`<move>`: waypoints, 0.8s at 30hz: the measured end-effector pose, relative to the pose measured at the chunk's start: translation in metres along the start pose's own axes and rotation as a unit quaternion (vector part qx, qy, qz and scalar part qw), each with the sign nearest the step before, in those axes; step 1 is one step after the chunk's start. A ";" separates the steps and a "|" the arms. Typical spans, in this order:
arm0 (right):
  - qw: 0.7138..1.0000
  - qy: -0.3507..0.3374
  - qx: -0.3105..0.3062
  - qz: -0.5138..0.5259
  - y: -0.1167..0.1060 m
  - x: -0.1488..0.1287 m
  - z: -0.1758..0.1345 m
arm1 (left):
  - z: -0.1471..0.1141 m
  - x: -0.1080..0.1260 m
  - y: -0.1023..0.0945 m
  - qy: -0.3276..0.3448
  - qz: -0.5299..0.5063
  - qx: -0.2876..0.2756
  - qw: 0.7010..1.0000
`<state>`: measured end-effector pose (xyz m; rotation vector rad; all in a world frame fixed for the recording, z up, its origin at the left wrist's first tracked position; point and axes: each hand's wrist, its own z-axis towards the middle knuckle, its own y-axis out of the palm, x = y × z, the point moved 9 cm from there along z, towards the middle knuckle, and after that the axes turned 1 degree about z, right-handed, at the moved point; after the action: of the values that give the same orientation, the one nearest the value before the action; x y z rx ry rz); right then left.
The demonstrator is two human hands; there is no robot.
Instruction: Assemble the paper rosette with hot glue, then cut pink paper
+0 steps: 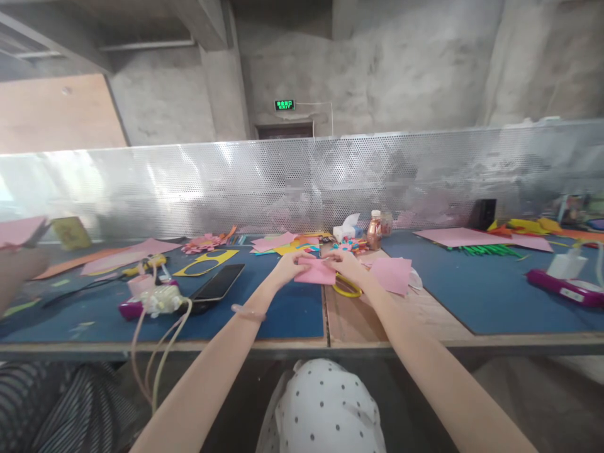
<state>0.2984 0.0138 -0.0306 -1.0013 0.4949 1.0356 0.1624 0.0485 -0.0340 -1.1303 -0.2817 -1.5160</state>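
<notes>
A pink sheet of paper [317,272] is held up just above the bench between my two hands. My left hand [289,267] pinches its upper left edge, and my right hand [346,261] grips the upper right edge. Close behind my right wrist lie yellow-handled scissors [346,290], partly covered by the paper and my arm. Another pink paper piece [391,275] rests to the right of my right hand. Beyond my hands is a pile of coloured paper [278,243].
A phone [221,282] and a power strip with plugs and cables [160,299] are on the left. A yellow paper with cut-out circles [205,262] lies behind them. A bottle [374,231] and tissue pack [346,228] stand at the back. Another person's hand [21,270] is far left.
</notes>
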 end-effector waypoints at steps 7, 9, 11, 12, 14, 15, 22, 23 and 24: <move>1.000 -0.004 0.006 -0.022 -0.001 -0.004 -0.001 | 0.001 -0.002 0.000 0.007 0.002 -0.003 1.000; 1.000 0.000 0.006 -0.027 -0.001 -0.006 -0.001 | 0.002 -0.004 0.001 0.003 -0.001 -0.009 1.000; 1.000 0.005 0.005 -0.031 -0.001 -0.007 -0.002 | 0.002 -0.006 0.002 0.000 -0.003 -0.015 1.000; 0.999 0.007 0.005 -0.032 -0.001 -0.008 -0.002 | 0.001 -0.007 0.002 0.000 -0.004 -0.017 1.000; 0.999 0.009 0.006 -0.035 -0.001 -0.007 -0.002 | 0.001 -0.007 0.002 -0.001 -0.006 -0.017 1.000; 0.999 0.009 0.008 -0.037 -0.001 -0.007 -0.002 | 0.001 -0.007 0.002 -0.001 -0.006 -0.017 1.000; 0.999 0.017 0.017 -0.043 -0.003 -0.005 -0.002 | 0.001 -0.009 0.002 -0.007 -0.010 -0.018 1.000; 0.999 0.017 0.019 -0.044 -0.003 -0.006 -0.002 | 0.001 -0.010 0.002 -0.008 -0.011 -0.019 1.000; 0.999 0.015 0.020 -0.045 -0.003 -0.007 -0.002 | 0.001 -0.010 0.002 -0.009 -0.011 -0.019 1.000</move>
<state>0.2983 0.0078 -0.0251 -0.9967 0.4893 0.9272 0.1631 0.0551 -0.0418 -1.1751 -0.2802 -1.5375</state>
